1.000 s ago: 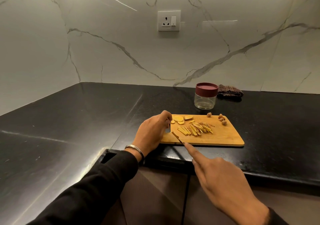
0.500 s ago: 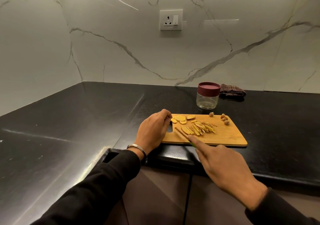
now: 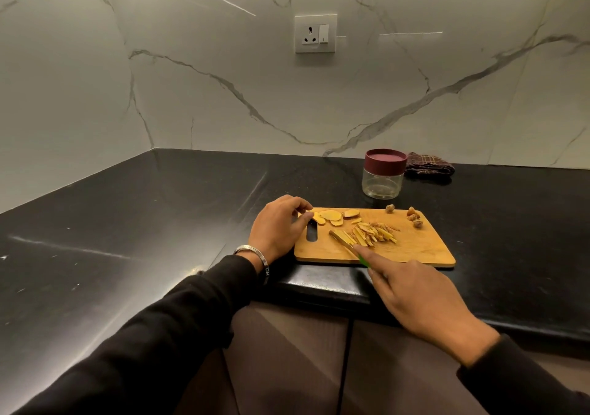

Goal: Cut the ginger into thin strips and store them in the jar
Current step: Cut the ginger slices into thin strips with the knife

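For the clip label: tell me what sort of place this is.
Most likely a home kitchen: a black stone countertop under a marble-look wall with a wall socket, and a wooden cutting board of cut ginger.

One head-worn view looks forward and down across the desk toward the far wall, hands near.
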Demonstrator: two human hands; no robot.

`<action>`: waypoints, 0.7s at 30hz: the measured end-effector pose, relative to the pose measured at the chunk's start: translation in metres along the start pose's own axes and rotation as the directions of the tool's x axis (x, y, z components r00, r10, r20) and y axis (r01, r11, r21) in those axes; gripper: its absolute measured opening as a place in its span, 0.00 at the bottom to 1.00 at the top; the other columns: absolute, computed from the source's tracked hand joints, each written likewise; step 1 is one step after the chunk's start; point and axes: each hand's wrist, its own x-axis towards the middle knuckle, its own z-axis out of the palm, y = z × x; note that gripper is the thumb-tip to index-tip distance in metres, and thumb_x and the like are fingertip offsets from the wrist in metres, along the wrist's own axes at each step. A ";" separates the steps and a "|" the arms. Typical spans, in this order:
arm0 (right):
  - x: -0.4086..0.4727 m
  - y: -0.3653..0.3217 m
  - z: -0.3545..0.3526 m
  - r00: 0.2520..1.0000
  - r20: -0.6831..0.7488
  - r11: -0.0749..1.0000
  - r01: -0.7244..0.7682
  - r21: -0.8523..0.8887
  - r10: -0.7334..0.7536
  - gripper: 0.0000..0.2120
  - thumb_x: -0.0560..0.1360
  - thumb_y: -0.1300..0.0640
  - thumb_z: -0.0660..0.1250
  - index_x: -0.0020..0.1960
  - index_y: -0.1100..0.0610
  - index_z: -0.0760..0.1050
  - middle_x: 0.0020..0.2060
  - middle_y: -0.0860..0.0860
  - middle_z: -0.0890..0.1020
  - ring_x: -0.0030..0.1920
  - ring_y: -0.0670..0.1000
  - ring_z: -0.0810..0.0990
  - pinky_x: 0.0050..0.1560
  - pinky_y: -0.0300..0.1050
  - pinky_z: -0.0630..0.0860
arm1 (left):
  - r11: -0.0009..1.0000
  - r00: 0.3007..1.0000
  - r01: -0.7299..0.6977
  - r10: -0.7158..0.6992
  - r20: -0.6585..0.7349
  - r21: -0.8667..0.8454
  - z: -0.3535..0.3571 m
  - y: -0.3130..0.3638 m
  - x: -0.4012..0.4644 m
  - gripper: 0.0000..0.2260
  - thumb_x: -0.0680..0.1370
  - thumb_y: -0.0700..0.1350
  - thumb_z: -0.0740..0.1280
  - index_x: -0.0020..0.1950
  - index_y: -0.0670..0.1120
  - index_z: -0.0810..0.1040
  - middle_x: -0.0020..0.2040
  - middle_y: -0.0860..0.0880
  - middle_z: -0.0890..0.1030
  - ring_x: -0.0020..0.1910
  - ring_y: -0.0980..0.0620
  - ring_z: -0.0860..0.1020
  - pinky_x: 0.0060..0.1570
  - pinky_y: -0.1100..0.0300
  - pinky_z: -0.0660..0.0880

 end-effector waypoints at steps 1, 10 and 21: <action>0.000 0.000 0.001 1.000 -0.009 1.000 0.005 -0.005 -0.005 0.24 0.84 0.41 0.46 0.78 0.31 0.43 0.35 0.44 0.75 0.37 0.43 0.73 0.37 0.42 0.70 | 1.000 0.999 -0.008 0.009 0.045 -0.007 -0.002 0.001 0.005 0.09 0.80 0.50 0.68 0.59 0.51 0.81 0.53 0.54 0.81 0.50 0.56 0.78 0.52 0.57 0.78; -0.002 -0.001 0.003 1.000 -0.029 1.000 0.008 0.006 -0.008 0.25 0.84 0.41 0.46 0.78 0.31 0.42 0.34 0.44 0.74 0.36 0.42 0.73 0.32 0.38 0.63 | 0.998 0.957 -0.011 -0.006 0.290 0.058 0.005 0.012 0.048 0.13 0.81 0.46 0.67 0.65 0.50 0.80 0.62 0.50 0.81 0.60 0.53 0.79 0.62 0.58 0.75; -0.005 -0.002 0.006 0.998 -0.069 1.000 0.010 -0.007 -0.011 0.24 0.84 0.41 0.46 0.78 0.31 0.43 0.34 0.45 0.75 0.35 0.43 0.73 0.31 0.39 0.64 | 0.991 0.942 0.026 -0.068 0.328 0.131 0.016 0.013 0.054 0.07 0.77 0.50 0.72 0.54 0.54 0.80 0.56 0.52 0.81 0.55 0.52 0.78 0.61 0.51 0.76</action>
